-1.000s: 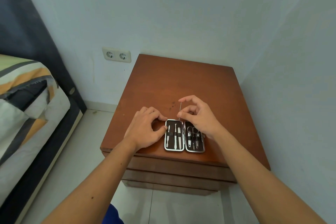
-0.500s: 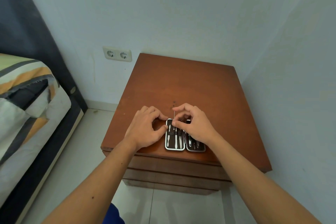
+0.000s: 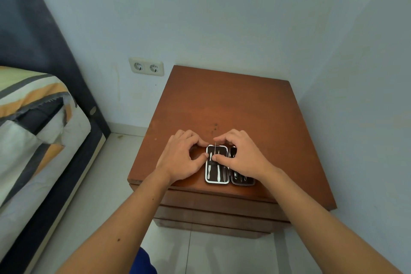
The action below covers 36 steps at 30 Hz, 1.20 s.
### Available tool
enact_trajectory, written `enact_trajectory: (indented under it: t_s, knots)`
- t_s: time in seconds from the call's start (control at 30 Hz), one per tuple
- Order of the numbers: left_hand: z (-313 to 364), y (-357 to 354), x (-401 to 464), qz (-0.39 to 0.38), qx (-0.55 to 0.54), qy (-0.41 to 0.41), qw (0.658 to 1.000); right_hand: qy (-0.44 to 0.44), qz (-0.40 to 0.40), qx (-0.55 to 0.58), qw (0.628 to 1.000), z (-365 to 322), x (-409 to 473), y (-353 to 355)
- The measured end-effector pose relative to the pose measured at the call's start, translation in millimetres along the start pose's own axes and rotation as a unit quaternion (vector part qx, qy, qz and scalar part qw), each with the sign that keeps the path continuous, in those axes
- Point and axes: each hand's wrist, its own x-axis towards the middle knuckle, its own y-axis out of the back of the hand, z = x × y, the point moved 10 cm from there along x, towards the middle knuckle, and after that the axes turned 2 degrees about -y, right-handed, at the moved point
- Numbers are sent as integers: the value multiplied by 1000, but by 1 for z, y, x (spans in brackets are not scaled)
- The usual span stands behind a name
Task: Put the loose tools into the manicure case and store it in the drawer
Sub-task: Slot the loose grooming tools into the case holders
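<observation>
An open manicure case (image 3: pixel 218 181) with a dark lining and silver rim lies flat near the front edge of the brown nightstand (image 3: pixel 244 107). Several metal tools sit in both halves. My right hand (image 3: pixel 242 158) covers the upper part of the case and pinches a thin metal tool (image 3: pixel 215 148) that stands nearly upright over the left half. My left hand (image 3: pixel 180 160) rests on the nightstand with thumb and fingertips against the case's left edge. The drawer fronts (image 3: pixel 211 204) below are closed.
A bed (image 3: pixel 33 129) with a striped cover stands to the left, against a dark headboard. A double wall socket (image 3: pixel 146 66) sits on the back wall. A wall runs close along the nightstand's right side. Tiled floor (image 3: pixel 104 196) lies between bed and nightstand.
My right hand has come down and left with the thin tool, from above the case's far edge onto its left half. My left hand stays at the case's left edge.
</observation>
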Motion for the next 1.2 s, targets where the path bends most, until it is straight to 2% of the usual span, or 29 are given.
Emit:
enact_trajectory:
  t_s: [0.13,0.27,0.53,1.2]
  knots:
    - [-1,-1,0,-11,-10,-7,1000,12,-40,-45,998,-3,-8,-5]
    - [0,-1,-1,-33,-24,-15,999,5,-32,-46,998,-3,-12,-5]
    - [4,-12,-17,-166,30,-74,983,-9,-39,-35,999,-2,-13,-7]
    - [6,-7,-15,-132,24,-61,989,-19,-52,-57,997,-3,-23,-9]
